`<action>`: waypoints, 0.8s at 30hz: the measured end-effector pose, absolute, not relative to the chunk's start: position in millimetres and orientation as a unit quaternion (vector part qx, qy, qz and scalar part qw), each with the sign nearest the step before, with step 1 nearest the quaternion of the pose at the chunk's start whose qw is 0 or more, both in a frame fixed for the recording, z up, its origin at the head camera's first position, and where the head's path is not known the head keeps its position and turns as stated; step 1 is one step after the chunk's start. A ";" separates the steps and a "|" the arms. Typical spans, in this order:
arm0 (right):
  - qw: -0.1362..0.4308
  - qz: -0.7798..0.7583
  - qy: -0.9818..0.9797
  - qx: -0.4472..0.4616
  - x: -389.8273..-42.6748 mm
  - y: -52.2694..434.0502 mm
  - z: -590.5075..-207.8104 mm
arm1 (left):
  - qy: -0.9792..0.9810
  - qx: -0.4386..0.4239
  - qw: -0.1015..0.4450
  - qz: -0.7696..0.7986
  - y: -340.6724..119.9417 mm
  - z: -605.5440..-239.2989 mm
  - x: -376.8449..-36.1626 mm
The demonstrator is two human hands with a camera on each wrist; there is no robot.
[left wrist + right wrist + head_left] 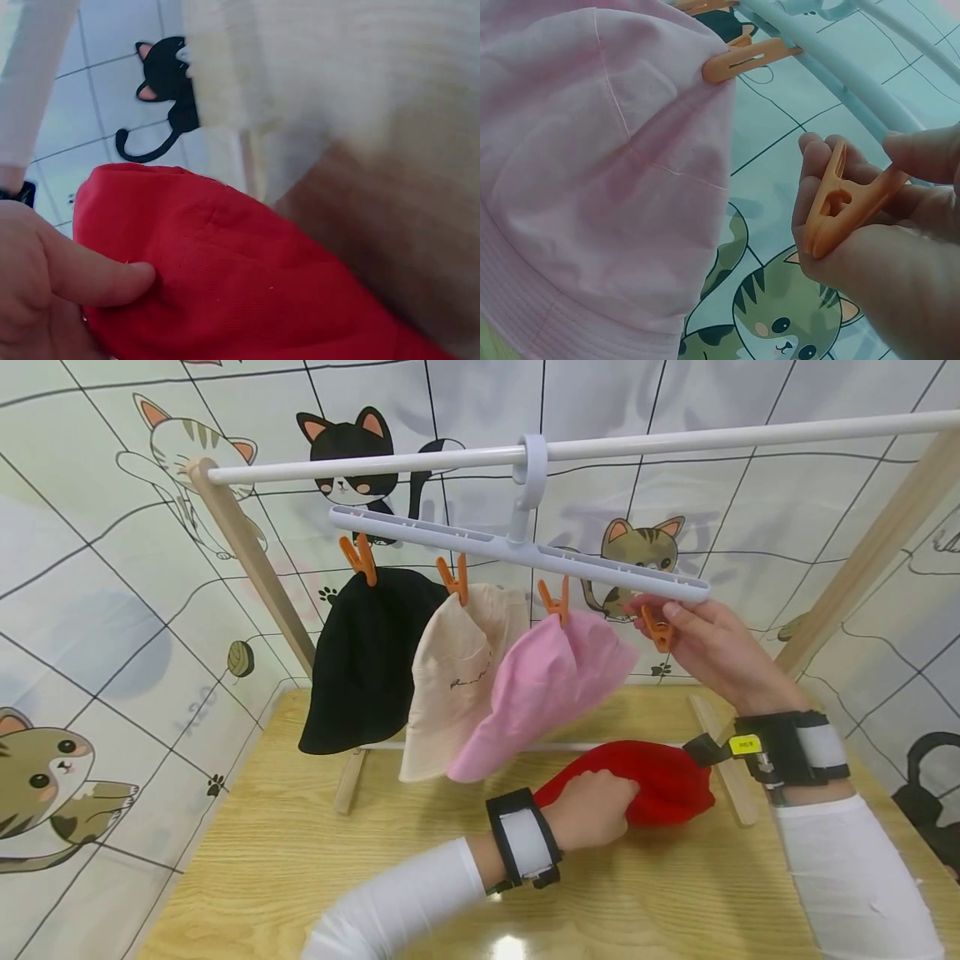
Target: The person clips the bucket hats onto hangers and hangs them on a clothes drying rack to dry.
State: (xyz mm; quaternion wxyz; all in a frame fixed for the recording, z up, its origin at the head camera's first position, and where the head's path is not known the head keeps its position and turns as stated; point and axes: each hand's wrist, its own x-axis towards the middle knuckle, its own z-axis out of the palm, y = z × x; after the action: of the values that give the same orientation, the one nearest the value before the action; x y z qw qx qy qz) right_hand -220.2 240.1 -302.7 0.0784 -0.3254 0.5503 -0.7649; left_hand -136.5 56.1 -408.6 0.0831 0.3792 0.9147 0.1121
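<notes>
Both arms wear long white sleeves. Behind the fingers of each hand, a black wrist strap with a white band; the right strap (787,747) carries a small yellow label, the left strap (522,839) none.

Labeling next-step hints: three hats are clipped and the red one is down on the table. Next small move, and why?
Probably lift the red hat up to the fourth clip. The left hand grips the hat on the table, the right hand pinches that free clip on the hanger bar, and the other three clips each hold a hat.
</notes>
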 end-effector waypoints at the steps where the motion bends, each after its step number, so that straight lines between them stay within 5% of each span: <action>1: 0.079 -0.766 0.548 -0.327 -220.6 240.1 -302.9 | 0.915 0.380 0.074 0.117 55.4 -404.6 -139.0; 11: 0.089 -0.774 0.532 -0.332 -220.4 240.4 -304.2 | 0.921 0.353 -0.018 0.161 46.8 -373.0 -164.9; 24: 0.078 -0.753 0.592 -0.277 -219.1 243.7 -311.0 | 0.907 0.339 -0.037 0.246 31.2 -343.0 -198.8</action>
State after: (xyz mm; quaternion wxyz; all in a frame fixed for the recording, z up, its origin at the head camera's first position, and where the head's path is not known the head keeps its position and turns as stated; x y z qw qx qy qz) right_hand -219.1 243.7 -311.0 0.0782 -0.2770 0.5923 -0.7525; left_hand -198.8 31.2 -343.0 -0.0369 0.3392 0.9073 0.2456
